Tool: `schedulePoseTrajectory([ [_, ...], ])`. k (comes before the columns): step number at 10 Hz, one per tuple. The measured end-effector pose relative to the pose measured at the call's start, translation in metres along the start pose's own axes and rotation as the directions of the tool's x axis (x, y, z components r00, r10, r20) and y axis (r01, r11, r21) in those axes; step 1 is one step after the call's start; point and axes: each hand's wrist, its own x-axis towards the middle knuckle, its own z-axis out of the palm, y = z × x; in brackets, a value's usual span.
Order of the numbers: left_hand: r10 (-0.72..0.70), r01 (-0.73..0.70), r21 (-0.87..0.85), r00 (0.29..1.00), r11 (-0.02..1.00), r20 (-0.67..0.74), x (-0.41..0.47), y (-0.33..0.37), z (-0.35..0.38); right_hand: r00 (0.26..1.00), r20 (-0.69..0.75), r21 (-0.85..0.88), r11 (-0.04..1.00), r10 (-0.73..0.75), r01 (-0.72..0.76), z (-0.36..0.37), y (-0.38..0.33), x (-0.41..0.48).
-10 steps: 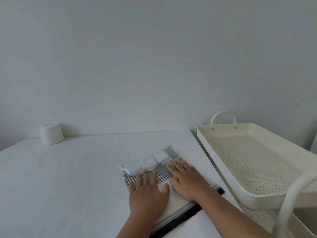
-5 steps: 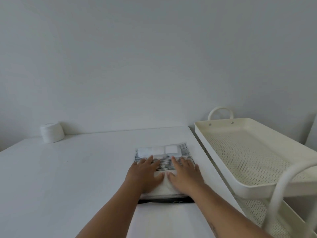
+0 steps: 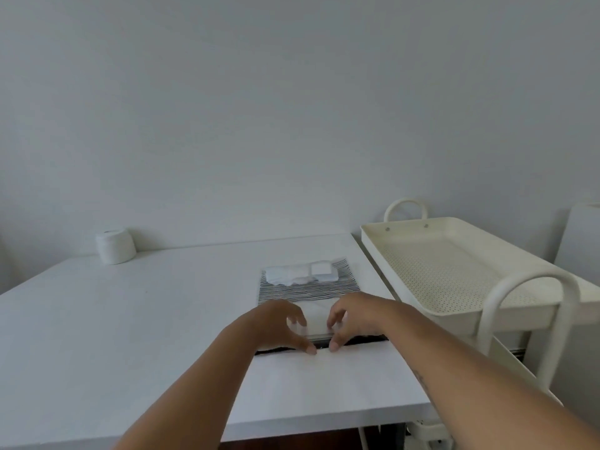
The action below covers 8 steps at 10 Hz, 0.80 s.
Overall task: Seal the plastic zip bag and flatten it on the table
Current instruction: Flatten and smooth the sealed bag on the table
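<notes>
Now both hands at near edge of zip bag (image 3: 311,289), which lies flat on table (image 3: 130,319), just left of cream cart tray (image 3: 454,271). Bag straight ahead of hands, extending away toward wall; black zip strip (image 3: 367,338) runs left-right across near edge, so long axis of seal lies crosswise to arms. Left hand (image 3: 279,326) and right hand (image 3: 354,316) about equally near, meeting at strip's midpoint, thumb tips nearly touching on table just below strip. Fingers curled, arched over bag's white lower part, looks like pinch on strip between thumbs and fingertips; firm grip or just pressing — can't tell, some blur on left fingers. Inside bag: striped cloth (image 3: 308,287) w/ white folded pieces (image 3: 298,274) at far end, away from tray's near handle. White roll (image 3: 115,246) far left by wall, well apart from bag.

Vs 0.5 s ago: palms then flat and spread on bag's middle, fingers pointing at white pieces; now pulled back to near edge and curled. Bag itself roughly same spot, squared to table edge. Prob next: run thumbs outward from centre along strip, left hand away from tray, right hand toward it.
</notes>
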Motion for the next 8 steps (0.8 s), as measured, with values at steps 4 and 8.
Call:
schedulePoseTrajectory([
  [4, 0.067, -0.08, -0.058, 0.978, 0.995, -0.199, -0.002, 0.022, -0.027, 0.973, -0.19, -0.162, 0.982, -0.132, 0.101, -0.025, -0.015, -0.005],
  [8, 0.116, -0.111, 0.034, 0.968, 0.993, -0.22, 0.027, 0.073, -0.168, 0.916, -0.356, -0.096, 0.982, -0.187, 0.163, -0.164, -0.037, -0.005],
])
